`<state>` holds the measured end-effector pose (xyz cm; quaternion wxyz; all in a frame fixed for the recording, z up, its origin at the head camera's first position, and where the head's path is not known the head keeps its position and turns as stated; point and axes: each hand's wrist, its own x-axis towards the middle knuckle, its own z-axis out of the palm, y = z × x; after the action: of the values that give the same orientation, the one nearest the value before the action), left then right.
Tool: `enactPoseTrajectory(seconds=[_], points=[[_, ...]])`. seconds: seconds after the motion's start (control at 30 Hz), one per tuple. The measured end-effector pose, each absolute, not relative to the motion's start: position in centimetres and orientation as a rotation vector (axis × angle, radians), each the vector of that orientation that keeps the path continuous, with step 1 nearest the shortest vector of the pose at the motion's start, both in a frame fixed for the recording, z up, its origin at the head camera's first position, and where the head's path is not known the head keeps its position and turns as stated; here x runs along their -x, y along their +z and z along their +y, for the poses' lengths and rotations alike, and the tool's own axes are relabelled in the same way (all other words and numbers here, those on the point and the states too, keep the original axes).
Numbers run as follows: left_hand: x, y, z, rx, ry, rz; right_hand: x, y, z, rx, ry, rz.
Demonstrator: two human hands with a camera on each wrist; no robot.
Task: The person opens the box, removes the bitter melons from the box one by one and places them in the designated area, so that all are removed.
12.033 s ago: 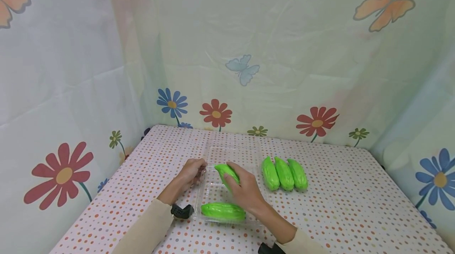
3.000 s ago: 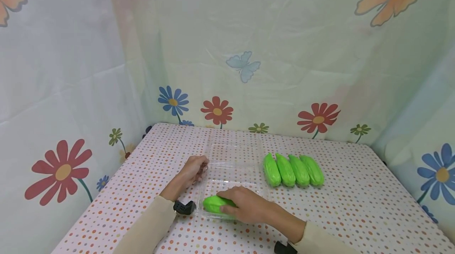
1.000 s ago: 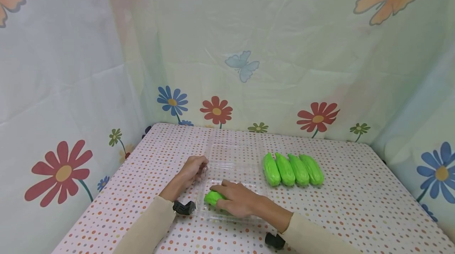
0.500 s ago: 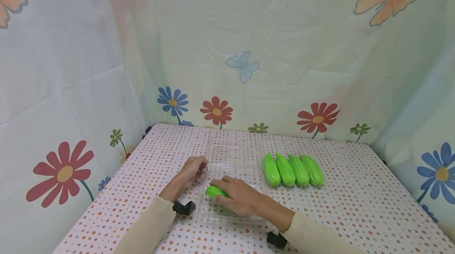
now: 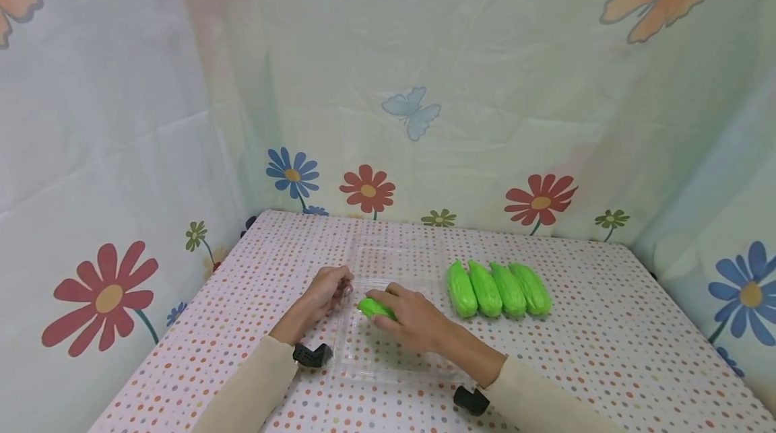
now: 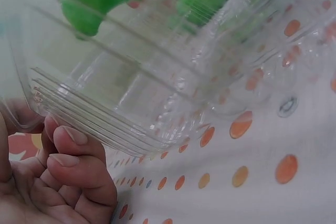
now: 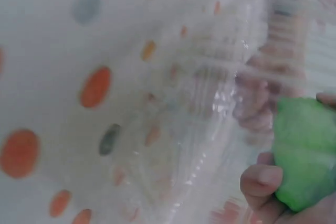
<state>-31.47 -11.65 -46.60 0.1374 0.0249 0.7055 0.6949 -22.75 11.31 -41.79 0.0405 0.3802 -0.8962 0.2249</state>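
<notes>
My right hand (image 5: 415,318) grips a bright green, ridged bitter melon (image 5: 378,310), apparently plastic, over the clear plastic clamshell box (image 5: 394,374). In the right wrist view, thumb and fingers hold this melon (image 7: 303,150) from its sides, and much of it lies beyond the frame. At the box's left side, by the hinge, my left hand (image 5: 327,290) pinches the rim with fingers curled. The left wrist view shows that hand (image 6: 73,182) at the box's ribbed corner. To the right of the box, several like melons (image 5: 487,288) lie side by side.
The box's lid (image 5: 397,259) lies folded back flat, away from me. A dotted cloth covers the table (image 5: 594,339). Printed curtains (image 5: 473,116) enclose the back and both sides. Black wrist devices (image 5: 312,355) sit on both arms.
The row beside the box grew from three melons to several. Over the last seconds, my right hand brought the melon from the box's near end farther back. My left hand stayed at the rim.
</notes>
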Motion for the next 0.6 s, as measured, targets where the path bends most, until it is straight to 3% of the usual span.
enactPoseTrajectory(seconds=[0.6], points=[[31.5,-46.6,-11.7,-0.062,2.005,2.05,24.1,-41.5,12.7,-0.965,0.718,-2.74]])
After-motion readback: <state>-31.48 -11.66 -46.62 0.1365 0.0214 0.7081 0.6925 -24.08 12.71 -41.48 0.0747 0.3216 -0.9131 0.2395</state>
